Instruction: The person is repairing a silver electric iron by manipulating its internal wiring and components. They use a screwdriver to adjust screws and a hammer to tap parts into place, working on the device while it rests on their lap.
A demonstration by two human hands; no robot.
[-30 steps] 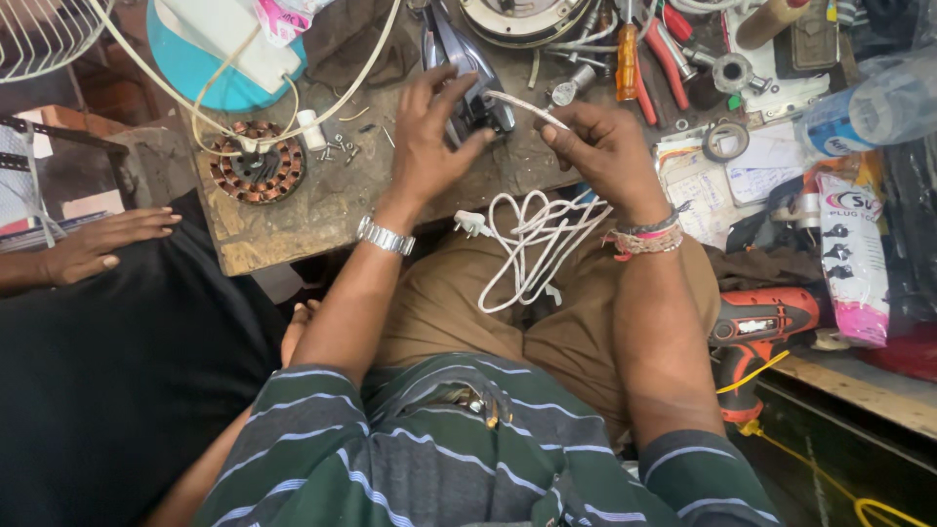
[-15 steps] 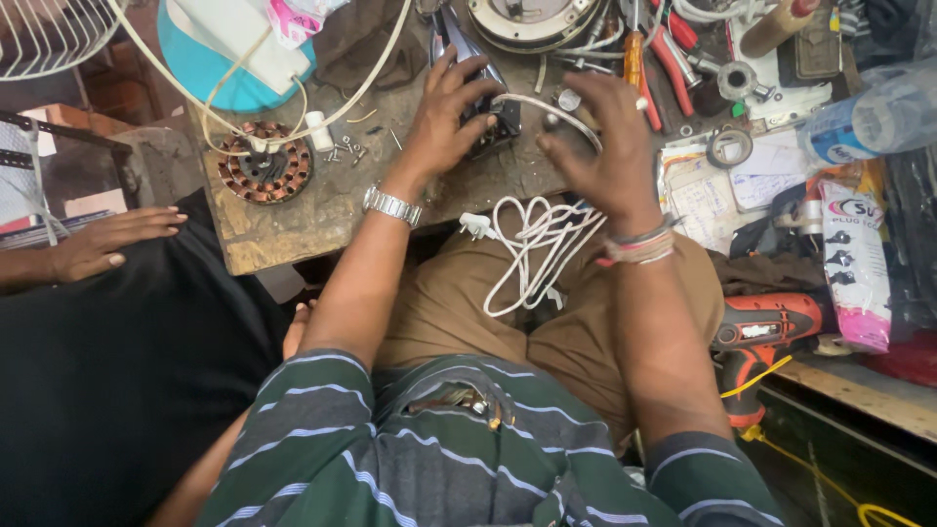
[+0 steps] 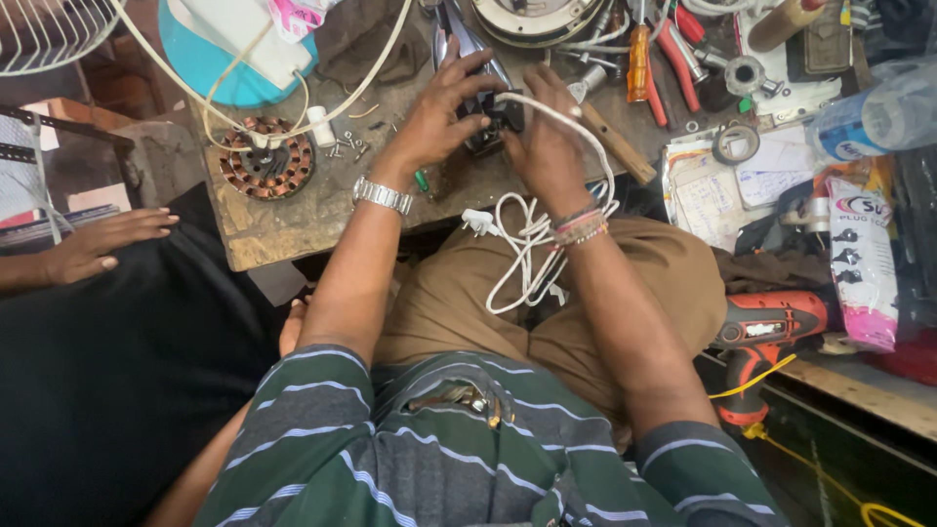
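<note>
Both hands on the dark metal appliance at the surface far edge. Left hand fingers spread, gripping it; right hand curled around the white cord, which loops down into lap.

Both hands cover most of the dark appliance, the fan guard runs off the top-left corner

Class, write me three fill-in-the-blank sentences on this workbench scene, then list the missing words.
1. Both hands rest on a dark appliance fed by a ____ cord.
2. The left hand wears a metal ____ at the wrist.
3. The copper-wound stator lies to the person's ____ of the hands.

Missing words: white; watch; left
</note>
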